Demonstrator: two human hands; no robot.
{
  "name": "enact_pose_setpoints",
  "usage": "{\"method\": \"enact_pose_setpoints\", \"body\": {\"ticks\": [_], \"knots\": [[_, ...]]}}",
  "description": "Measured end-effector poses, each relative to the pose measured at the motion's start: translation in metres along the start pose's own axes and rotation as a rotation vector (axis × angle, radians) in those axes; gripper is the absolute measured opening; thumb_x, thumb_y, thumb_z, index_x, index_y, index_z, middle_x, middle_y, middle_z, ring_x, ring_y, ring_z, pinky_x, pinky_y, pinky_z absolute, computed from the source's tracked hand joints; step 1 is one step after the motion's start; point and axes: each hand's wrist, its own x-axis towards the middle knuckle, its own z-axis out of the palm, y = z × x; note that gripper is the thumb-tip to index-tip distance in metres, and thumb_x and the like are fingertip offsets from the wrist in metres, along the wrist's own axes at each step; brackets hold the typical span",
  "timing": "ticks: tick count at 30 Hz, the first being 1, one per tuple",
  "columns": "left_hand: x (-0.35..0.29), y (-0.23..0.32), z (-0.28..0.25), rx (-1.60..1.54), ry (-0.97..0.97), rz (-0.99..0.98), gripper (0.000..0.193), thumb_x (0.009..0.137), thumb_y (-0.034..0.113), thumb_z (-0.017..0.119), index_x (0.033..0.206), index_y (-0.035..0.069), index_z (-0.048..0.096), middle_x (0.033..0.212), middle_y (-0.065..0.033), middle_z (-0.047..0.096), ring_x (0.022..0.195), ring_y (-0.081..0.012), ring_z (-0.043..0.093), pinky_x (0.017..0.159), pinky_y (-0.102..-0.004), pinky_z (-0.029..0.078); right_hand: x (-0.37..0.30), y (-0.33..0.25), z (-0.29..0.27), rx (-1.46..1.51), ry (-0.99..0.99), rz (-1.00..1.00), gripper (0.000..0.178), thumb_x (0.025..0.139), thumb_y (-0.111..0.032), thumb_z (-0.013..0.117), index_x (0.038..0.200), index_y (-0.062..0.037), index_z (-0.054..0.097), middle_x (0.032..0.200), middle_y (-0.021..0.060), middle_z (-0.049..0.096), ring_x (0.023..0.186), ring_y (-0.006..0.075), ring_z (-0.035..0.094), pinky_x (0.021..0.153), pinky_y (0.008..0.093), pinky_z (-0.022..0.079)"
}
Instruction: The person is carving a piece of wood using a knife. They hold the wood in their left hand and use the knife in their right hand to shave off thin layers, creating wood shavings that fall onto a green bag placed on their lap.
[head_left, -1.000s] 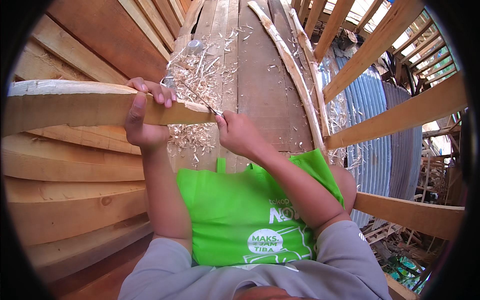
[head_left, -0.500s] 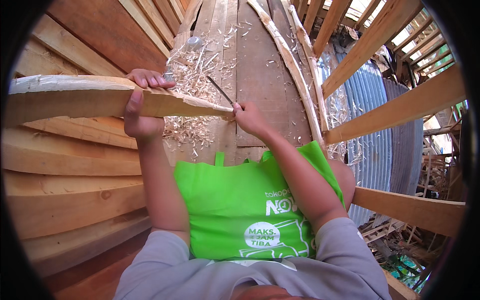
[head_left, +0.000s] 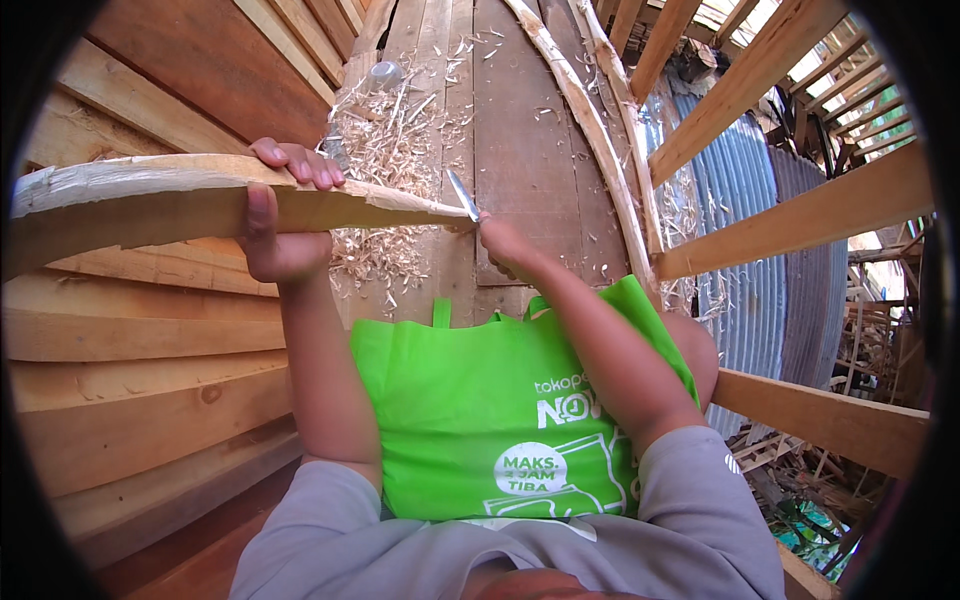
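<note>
A long piece of pale wood [head_left: 330, 212] stretches from the left rim to the middle, narrowing to a tip at its right end. My left hand [head_left: 285, 205] grips it around its middle, thumb on the near face and fingers over the top edge. In my right hand [head_left: 505, 245] is a knife [head_left: 464, 196], its shiny blade pointing up and away beside the tip of the wood. The handle is hidden inside my closed fingers. Across my lap lies a bright green bag [head_left: 450, 400], under my right forearm.
Curled wood shavings [head_left: 385, 250] litter the plank floor [head_left: 520, 180], with a clear cup [head_left: 385, 74] among them. Plank walling [head_left: 150, 330] closes the left side. Two peeled poles [head_left: 590, 120] lie to the right, before wooden rails [head_left: 800, 225] and corrugated metal sheets [head_left: 745, 250].
My right hand has moved slightly right and nearer to me, and the blade has turned so its bright flat side shows. The wood's left end has dipped slightly in view.
</note>
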Motion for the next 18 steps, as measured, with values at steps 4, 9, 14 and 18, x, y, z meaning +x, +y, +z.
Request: {"method": "enact_pose_setpoints", "body": {"ticks": [4, 9, 14, 18], "knots": [[0.001, 0.001, 0.001, 0.012, 0.024, 0.014, 0.035, 0.092, 0.038, 0.055, 0.107, 0.007, 0.046, 0.089, -0.0082, 0.049, 0.082, -0.0211, 0.049, 0.078, -0.0380, 0.041, 0.000, -0.014, 0.011, 0.003, -0.044, 0.063, 0.038, 0.101, -0.038, 0.030, 0.095, -0.0062, 0.051, 0.060, -0.0012, 0.038, 0.047, 0.0107, 0.032, 0.041, 0.0324, 0.029], [0.000, -0.001, 0.006, 0.018, 0.065, 0.014, 0.035, 0.093, 0.038, 0.054, 0.106, 0.007, 0.047, 0.087, -0.0078, 0.049, 0.081, -0.0210, 0.049, 0.078, -0.0377, 0.040, -0.006, -0.012, 0.004, 0.107, -0.134, 0.081, 0.036, 0.101, -0.037, 0.030, 0.097, -0.0067, 0.049, 0.059, -0.0016, 0.038, 0.046, 0.0097, 0.031, 0.041, 0.0310, 0.028], [-0.001, 0.002, 0.000, 0.022, 0.073, 0.008, 0.036, 0.093, 0.040, 0.054, 0.106, 0.007, 0.047, 0.087, -0.0080, 0.049, 0.081, -0.0210, 0.049, 0.077, -0.0376, 0.040, -0.012, -0.008, 0.024, 0.137, -0.022, 0.078, 0.038, 0.101, -0.037, 0.030, 0.100, -0.0033, 0.047, 0.059, -0.0021, 0.035, 0.047, 0.0100, 0.030, 0.042, 0.0318, 0.028], [0.001, 0.004, 0.007, 0.031, 0.125, -0.020, 0.038, 0.092, 0.042, 0.055, 0.105, 0.007, 0.047, 0.086, -0.0080, 0.049, 0.081, -0.0213, 0.049, 0.077, -0.0377, 0.040, -0.016, -0.009, 0.020, 0.112, -0.054, 0.134, 0.041, 0.101, -0.040, 0.028, 0.101, -0.0033, 0.047, 0.062, -0.0010, 0.036, 0.048, 0.0104, 0.029, 0.043, 0.0315, 0.027]]}}
